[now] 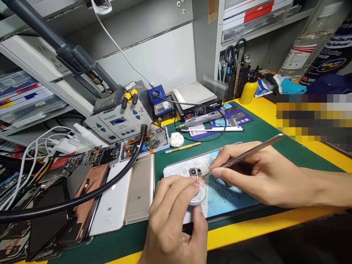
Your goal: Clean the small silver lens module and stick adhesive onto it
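Note:
My left hand (176, 216) holds a small round spool (198, 196) with a pale label and a green rim, its fingers over the top and thumb at the lower edge. Pinched in my right hand (255, 170) is a pair of metal tweezers (251, 149), slanting down to the left. The tweezer tips are beside a bit of copper-coloured braid (200, 180) near my left fingertips. Just beyond the fingers, a small dual camera module (194, 171) lies on the white part of a work pad (225, 198), whose right part is blue.
Phones (112, 205) and circuit boards lie at the left, crossed by a thick black hose (110, 183). Behind stand a soldering station (118, 123), a heating plate (195, 95) and a yellow bottle (249, 90). A white pen-like tool (217, 129) lies behind the pad.

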Demonstrator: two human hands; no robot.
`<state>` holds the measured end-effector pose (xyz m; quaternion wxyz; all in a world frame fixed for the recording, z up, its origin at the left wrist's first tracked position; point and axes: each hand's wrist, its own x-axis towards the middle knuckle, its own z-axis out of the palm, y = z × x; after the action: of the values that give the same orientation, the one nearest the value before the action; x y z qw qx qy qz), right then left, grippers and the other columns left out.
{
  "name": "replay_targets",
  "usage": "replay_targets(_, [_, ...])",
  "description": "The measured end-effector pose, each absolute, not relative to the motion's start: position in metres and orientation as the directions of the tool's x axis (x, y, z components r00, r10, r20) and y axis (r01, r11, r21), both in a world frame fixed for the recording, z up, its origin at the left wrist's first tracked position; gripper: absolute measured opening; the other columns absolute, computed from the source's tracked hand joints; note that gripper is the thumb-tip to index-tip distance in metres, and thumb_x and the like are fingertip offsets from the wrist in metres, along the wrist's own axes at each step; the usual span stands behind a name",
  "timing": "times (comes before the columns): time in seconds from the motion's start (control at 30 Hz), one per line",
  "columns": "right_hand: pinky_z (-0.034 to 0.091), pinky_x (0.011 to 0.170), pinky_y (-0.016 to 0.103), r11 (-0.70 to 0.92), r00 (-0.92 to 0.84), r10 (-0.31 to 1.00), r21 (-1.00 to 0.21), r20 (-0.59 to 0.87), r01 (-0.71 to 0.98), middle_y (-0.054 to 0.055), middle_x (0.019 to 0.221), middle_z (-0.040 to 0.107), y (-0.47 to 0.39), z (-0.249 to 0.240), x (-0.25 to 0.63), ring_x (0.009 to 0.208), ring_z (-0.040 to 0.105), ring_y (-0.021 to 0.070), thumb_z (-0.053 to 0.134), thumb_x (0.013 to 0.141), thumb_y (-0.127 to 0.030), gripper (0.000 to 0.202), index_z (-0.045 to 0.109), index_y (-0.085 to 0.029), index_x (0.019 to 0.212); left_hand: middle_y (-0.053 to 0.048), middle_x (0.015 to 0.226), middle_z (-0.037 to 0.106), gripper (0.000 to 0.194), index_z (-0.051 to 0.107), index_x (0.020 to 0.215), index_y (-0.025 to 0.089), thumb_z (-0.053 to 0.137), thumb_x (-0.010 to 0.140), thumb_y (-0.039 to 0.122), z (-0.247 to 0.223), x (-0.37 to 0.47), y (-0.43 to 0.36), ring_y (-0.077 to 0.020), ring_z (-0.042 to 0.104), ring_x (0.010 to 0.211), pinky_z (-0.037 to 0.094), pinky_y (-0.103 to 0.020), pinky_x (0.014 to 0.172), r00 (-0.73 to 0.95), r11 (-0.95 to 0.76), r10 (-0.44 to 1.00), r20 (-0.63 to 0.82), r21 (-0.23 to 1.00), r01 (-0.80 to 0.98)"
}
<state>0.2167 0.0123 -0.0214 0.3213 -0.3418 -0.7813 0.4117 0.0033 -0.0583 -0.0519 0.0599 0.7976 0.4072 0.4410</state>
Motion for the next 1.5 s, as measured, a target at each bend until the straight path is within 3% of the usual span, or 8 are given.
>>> replay_targets(0.13, [0.037, 0.047, 0.025, 0.415, -0.555, 0.805, -0.868, 0.21, 0.273, 0.0, 0.067, 0.062, 0.0121, -0.0223, 0.2181, 0.053, 0.048, 0.0123, 0.065, 0.09, -0.029, 0.013, 0.069, -0.016, 0.09, -0.015, 0.112, 0.069, 0.042, 0.066, 0.11, 0.009, 0.059, 0.071, -0.003, -0.052, 0.0029, -0.0583, -0.0286, 0.06, 0.104, 0.053, -0.048, 0.09, 0.284, -0.666, 0.697, 0.659, 0.449, 0.595])
replay_targets(0.53, [0.049, 0.069, 0.026, 0.417, -0.598, 0.766, -0.89, 0.237, 0.182, 0.003, 0.088, 0.073, 0.0145, -0.0191, 0.2167, 0.076, 0.063, 0.017, 0.071, 0.086, -0.021, 0.009, 0.074, -0.018, 0.095, -0.015, 0.11, 0.07, 0.043, 0.066, 0.11, 0.011, 0.059, 0.071, -0.005, -0.0508, 0.0038, -0.0586, -0.029, 0.06, 0.103, 0.053, -0.049, 0.088, 0.28, -0.665, 0.699, 0.658, 0.455, 0.592])
replay_targets(0.77, [0.044, 0.053, 0.024, 0.416, -0.558, 0.795, -0.883, 0.236, 0.219, 0.001, 0.075, 0.069, 0.0133, -0.0191, 0.2165, 0.06, 0.058, 0.013, 0.072, 0.084, -0.024, 0.01, 0.074, -0.016, 0.091, -0.015, 0.111, 0.07, 0.042, 0.066, 0.11, 0.01, 0.059, 0.071, -0.004, -0.0509, 0.0039, -0.0586, -0.0289, 0.06, 0.103, 0.053, -0.049, 0.089, 0.282, -0.663, 0.701, 0.655, 0.453, 0.596])
replay_targets(1.3, [0.041, 0.047, 0.025, 0.417, -0.553, 0.806, -0.866, 0.213, 0.274, 0.002, 0.069, 0.066, 0.012, -0.0191, 0.2163, 0.054, 0.053, 0.0138, 0.069, 0.087, -0.03, 0.015, 0.073, -0.016, 0.09, -0.015, 0.11, 0.07, 0.042, 0.066, 0.11, 0.011, 0.06, 0.071, -0.004, -0.051, 0.0038, -0.0587, -0.0287, 0.061, 0.102, 0.054, -0.049, 0.088, 0.269, -0.665, 0.694, 0.667, 0.452, 0.594])
replay_targets(1.5, [0.046, 0.055, 0.024, 0.432, -0.551, 0.794, -0.875, 0.255, 0.217, 0.002, 0.077, 0.07, 0.0134, -0.019, 0.2153, 0.062, 0.059, 0.0142, 0.071, 0.085, -0.024, 0.009, 0.073, -0.017, 0.09, -0.015, 0.11, 0.071, 0.042, 0.066, 0.11, 0.011, 0.06, 0.071, -0.004, -0.0521, 0.0034, -0.0584, -0.029, 0.062, 0.101, 0.054, -0.049, 0.088, 0.271, -0.663, 0.696, 0.664, 0.451, 0.598])
